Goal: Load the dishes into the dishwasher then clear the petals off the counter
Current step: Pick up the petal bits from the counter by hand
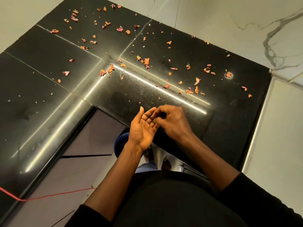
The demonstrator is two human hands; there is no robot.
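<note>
So the person stands in the inside corner of an L-shaped black worktop point(49, 63), and both hands are out in front, just over its near edge.

The left hand point(141, 130) is palm up with its fingers point(147, 114) loose and spread, basically a flat open cup. The right hand point(174, 120) comes in from 3 o'clock, knuckles up, with its fingertips bunched together and touching the left hand's fingers. Whether there's anything pinched in there, honestly can't tell. It's dark and the fingertips hide it.

The petals point(146, 61) are all over the worktop, pink and orange bits scattered in a wide fan from about 10 o'clock round to 2 o'clock of the hands. The thickest clumps sit at 12 o'clock near the corner seam and off at 1 to 2 o'clock past the bright light-strip reflection point(164, 90). The patch right by the hands only has tiny crumbs.

Other stuff: a round blue thing point(118, 142) peeks out under the left wrist, lower than the worktop. A red cord point(49, 196) runs across the floor at 8 o'clock. There's a white marble wall point(246, 22) at 1 to 3 o'clock, and the person has black sleeves point(262, 194).
</note>
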